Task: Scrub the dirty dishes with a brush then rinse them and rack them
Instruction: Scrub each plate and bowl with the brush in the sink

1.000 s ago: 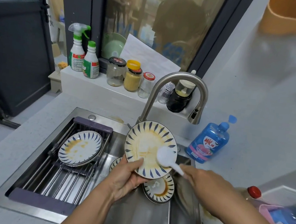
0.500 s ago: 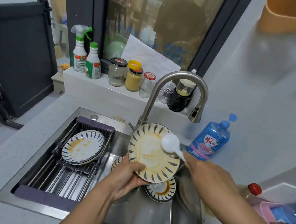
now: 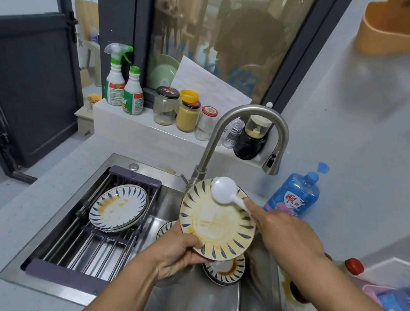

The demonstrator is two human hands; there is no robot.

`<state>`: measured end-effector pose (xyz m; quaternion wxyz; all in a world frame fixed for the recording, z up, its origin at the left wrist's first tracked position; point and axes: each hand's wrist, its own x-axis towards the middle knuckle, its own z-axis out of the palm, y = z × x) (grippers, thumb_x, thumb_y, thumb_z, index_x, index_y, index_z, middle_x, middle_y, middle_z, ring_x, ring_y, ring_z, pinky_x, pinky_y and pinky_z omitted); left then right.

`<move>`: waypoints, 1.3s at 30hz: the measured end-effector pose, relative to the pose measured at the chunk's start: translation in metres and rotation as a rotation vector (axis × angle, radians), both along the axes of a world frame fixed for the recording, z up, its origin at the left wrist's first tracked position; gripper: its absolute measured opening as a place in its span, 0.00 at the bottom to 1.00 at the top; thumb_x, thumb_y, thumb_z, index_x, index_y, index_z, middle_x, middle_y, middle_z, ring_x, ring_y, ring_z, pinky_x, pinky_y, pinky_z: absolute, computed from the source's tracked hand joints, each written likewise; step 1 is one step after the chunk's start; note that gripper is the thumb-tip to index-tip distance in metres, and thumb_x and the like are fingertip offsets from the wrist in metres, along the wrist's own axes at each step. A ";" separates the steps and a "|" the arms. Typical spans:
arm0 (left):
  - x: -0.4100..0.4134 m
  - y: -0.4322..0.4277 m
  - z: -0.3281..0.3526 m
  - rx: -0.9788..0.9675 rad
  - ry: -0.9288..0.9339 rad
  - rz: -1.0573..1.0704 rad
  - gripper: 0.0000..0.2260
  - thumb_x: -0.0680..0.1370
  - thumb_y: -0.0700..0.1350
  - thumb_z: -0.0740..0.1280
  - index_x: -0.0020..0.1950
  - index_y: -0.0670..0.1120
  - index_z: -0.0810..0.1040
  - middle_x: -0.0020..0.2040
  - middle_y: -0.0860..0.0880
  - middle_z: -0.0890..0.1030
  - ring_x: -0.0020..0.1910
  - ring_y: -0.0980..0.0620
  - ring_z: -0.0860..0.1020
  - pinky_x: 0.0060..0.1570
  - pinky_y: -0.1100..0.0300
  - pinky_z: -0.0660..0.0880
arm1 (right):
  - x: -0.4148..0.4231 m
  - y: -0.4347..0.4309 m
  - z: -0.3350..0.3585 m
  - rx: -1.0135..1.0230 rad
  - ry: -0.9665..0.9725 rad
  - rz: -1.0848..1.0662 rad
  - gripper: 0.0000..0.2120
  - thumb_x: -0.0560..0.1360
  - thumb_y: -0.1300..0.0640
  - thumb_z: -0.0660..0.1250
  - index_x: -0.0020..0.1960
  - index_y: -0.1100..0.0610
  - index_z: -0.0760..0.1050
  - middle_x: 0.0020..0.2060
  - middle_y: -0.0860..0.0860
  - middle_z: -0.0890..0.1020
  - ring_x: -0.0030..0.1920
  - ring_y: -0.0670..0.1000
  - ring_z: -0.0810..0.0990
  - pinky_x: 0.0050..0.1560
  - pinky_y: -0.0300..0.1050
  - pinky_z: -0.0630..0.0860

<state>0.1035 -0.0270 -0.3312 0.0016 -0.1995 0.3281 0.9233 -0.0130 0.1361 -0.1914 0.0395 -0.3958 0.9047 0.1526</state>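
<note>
Scrubbing goes well when we grip the edge of the dirty plate [image 3: 216, 227] tight in our left hand [image 3: 176, 251], just below the tap [image 3: 254, 112], and with our right hand [image 3: 289, 237] curled round the brush [image 3: 224, 190] handle we rub round and round over every brown mark.

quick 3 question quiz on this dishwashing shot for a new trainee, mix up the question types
1. True or false: the plate on the rack has brown stains.
2. The brush head presses on the held plate at its: A upper rim, B centre, C underside.
3. Fill in: the left hand grips the held plate by its ___ edge.

Key: 1 true; 2 A; 3 lower.
</note>
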 end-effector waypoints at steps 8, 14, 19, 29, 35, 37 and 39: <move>-0.006 -0.011 0.012 0.077 0.023 0.232 0.25 0.83 0.57 0.57 0.72 0.41 0.72 0.60 0.38 0.84 0.58 0.36 0.83 0.55 0.33 0.79 | 0.029 0.007 -0.008 -0.050 -0.415 -0.053 0.13 0.84 0.44 0.53 0.68 0.38 0.66 0.54 0.48 0.82 0.53 0.54 0.80 0.56 0.53 0.78; -0.006 0.003 0.021 0.202 0.124 0.109 0.39 0.76 0.69 0.55 0.71 0.38 0.72 0.65 0.31 0.78 0.65 0.32 0.78 0.61 0.33 0.76 | 0.035 -0.024 -0.022 -0.333 -0.639 -0.064 0.17 0.86 0.47 0.56 0.73 0.42 0.71 0.60 0.50 0.82 0.60 0.52 0.78 0.63 0.49 0.74; 0.002 0.000 0.014 0.117 0.163 0.040 0.36 0.70 0.45 0.81 0.72 0.33 0.70 0.66 0.32 0.78 0.64 0.35 0.80 0.55 0.42 0.81 | 0.033 -0.031 -0.025 -0.494 -0.787 -0.134 0.15 0.86 0.52 0.57 0.70 0.44 0.75 0.40 0.31 0.81 0.42 0.31 0.78 0.42 0.27 0.71; 0.002 -0.001 0.009 0.059 0.076 0.104 0.24 0.77 0.36 0.67 0.73 0.39 0.70 0.63 0.36 0.82 0.59 0.37 0.83 0.42 0.47 0.84 | 0.023 -0.033 0.005 -0.111 -0.184 -0.135 0.23 0.87 0.51 0.49 0.79 0.36 0.53 0.68 0.56 0.75 0.63 0.60 0.77 0.59 0.55 0.77; -0.004 -0.009 0.009 0.073 0.060 0.165 0.27 0.79 0.55 0.61 0.74 0.43 0.69 0.64 0.36 0.81 0.61 0.36 0.82 0.51 0.39 0.82 | 0.031 -0.014 -0.003 -0.084 -0.340 -0.121 0.19 0.85 0.41 0.50 0.75 0.32 0.59 0.62 0.50 0.80 0.58 0.57 0.79 0.57 0.53 0.77; -0.007 -0.004 0.006 0.065 0.047 0.140 0.28 0.79 0.59 0.58 0.73 0.42 0.70 0.63 0.35 0.82 0.61 0.35 0.82 0.53 0.39 0.82 | 0.041 -0.020 -0.003 -0.050 -0.363 -0.086 0.20 0.85 0.41 0.49 0.76 0.33 0.57 0.65 0.52 0.78 0.61 0.58 0.78 0.58 0.52 0.76; -0.008 0.001 0.003 0.063 0.039 0.113 0.29 0.80 0.60 0.58 0.75 0.43 0.68 0.65 0.36 0.80 0.63 0.35 0.80 0.55 0.37 0.81 | 0.042 -0.027 0.001 -0.050 -0.340 -0.070 0.20 0.86 0.45 0.49 0.78 0.36 0.57 0.67 0.54 0.77 0.63 0.60 0.77 0.60 0.53 0.75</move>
